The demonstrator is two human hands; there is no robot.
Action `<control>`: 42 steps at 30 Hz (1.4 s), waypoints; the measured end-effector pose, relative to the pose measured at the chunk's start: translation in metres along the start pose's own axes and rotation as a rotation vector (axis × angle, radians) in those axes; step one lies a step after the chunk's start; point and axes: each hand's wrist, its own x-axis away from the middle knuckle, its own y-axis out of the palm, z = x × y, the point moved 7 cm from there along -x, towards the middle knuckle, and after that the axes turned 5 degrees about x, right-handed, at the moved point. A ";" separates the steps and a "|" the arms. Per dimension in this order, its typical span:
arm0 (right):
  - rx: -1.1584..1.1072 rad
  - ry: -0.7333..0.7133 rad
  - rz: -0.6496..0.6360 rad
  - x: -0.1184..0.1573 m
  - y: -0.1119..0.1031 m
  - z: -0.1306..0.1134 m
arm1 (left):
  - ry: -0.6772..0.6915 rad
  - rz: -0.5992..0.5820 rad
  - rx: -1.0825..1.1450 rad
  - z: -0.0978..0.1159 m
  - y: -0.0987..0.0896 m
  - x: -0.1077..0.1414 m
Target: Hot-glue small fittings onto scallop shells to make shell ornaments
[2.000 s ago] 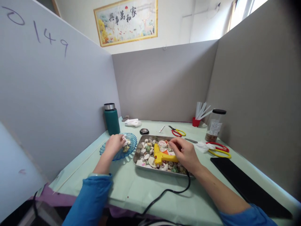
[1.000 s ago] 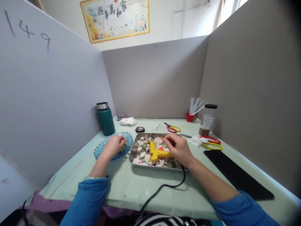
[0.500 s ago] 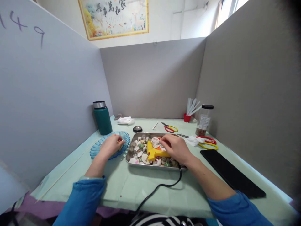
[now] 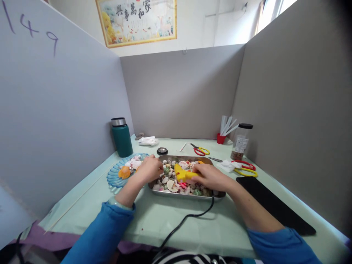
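Observation:
My right hand (image 4: 210,176) is wrapped round the rear of a yellow glue gun (image 4: 182,173), whose front points left over the metal tray (image 4: 187,197). Shells and small stones (image 4: 165,180) in several colours fill this tray. At its left rim hovers my left hand (image 4: 150,168), fingers curled together; what they hold, if anything, is hidden. Partly behind that hand lies a blue scalloped plate (image 4: 113,176) bearing an orange shell (image 4: 124,172) and a cluster of pale shells (image 4: 134,162). From the gun a black cord (image 4: 189,217) runs over the tray's front towards me.
A green bottle (image 4: 122,141) stands back left, a jar (image 4: 241,142) and a red cup of glue sticks (image 4: 221,138) back right. Two pairs of scissors (image 4: 202,150), tweezers (image 4: 215,159), tissue (image 4: 228,165) and a black slab (image 4: 275,205) lie about. Grey partitions (image 4: 181,95) enclose the table.
My left hand has moved right from the plate to the tray's left rim, uncovering the shells on the plate. My right hand has closed round the glue gun and tilted it a little.

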 end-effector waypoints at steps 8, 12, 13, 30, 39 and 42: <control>-1.148 0.287 -0.042 -0.001 0.007 0.021 | -0.001 -0.003 -0.020 0.010 0.013 -0.004; -1.447 0.265 -0.119 0.000 0.011 0.010 | -0.034 0.017 0.032 0.004 0.013 -0.003; -1.494 0.255 -0.102 0.001 0.009 0.008 | -0.046 0.026 0.049 0.003 0.011 -0.002; -1.092 0.387 0.196 -0.003 0.011 0.014 | 0.009 0.191 0.580 0.019 -0.011 0.000; -0.884 0.444 0.243 -0.002 0.009 0.018 | 0.114 0.103 0.557 0.053 0.005 -0.017; -0.765 0.445 0.359 -0.001 0.001 0.025 | 0.123 0.092 0.397 0.048 0.009 -0.018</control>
